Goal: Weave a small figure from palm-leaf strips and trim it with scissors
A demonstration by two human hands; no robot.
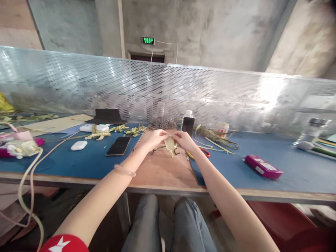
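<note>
My left hand [156,139] and my right hand [183,139] meet over a brown board [165,171], fingertips pinched close together. Between them hangs a small pale yellow-green piece [169,143], its upper edge at the fingertips of both hands. Its lower tip is yellowish, and thin dark wire-like bits [176,151] show on either side of it. What exactly the piece is, I cannot make out. Just right of my right hand lie scissors with red and yellow handles [205,152], partly behind my wrist.
Behind the hands lies a grey wiry bundle [162,124]. A dark phone [118,146] and a white case [79,145] lie left. A bottle [188,122], dried stalks [217,137] and a magenta packet [263,167] are right. A perforated metal screen [210,94] edges the table.
</note>
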